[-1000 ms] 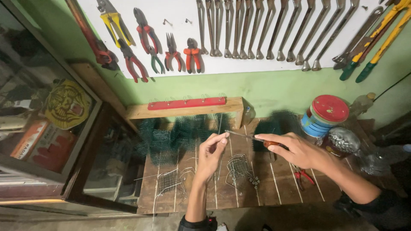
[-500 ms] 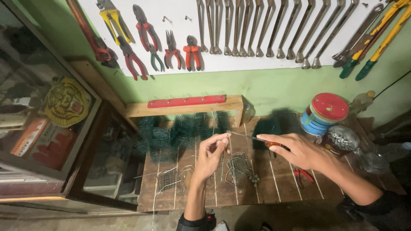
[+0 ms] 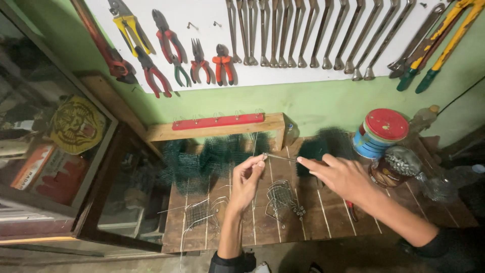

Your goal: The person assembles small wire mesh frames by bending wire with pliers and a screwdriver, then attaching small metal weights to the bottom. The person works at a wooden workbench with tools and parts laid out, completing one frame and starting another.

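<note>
Little has shifted since the earlier frames: both of my hands hover over the middle of the worktop as before, with the left hand (image 3: 247, 178) sitting a touch lower and nearer the front edge than a second ago. My left forearm rises from the front edge, wrist bent back, thumb and forefinger pinched on the end of a thin wire (image 3: 279, 157). My right hand (image 3: 339, 176) comes in from the right front corner, forearm slanting across the boards, its fingers closed on the other end of that wire together with a red-handled tool that is mostly hidden under the palm; I cannot tell how the tool grips. That short strand runs nearly level between the two hands, above the planks and not touching them. Below it, a small wire-mesh piece (image 3: 282, 198) lies on the boards, and a second mesh piece (image 3: 198, 214) lies toward the front left corner. Dark green netting (image 3: 202, 161) crowds the back edge, beneath a wooden rail (image 3: 217, 126) with hooks. A red-lidded tin (image 3: 380, 132) and a jar of screws (image 3: 395, 166) stand at the right rear. Bare planks between the mesh pieces and along the front edge leave room to move.
</note>
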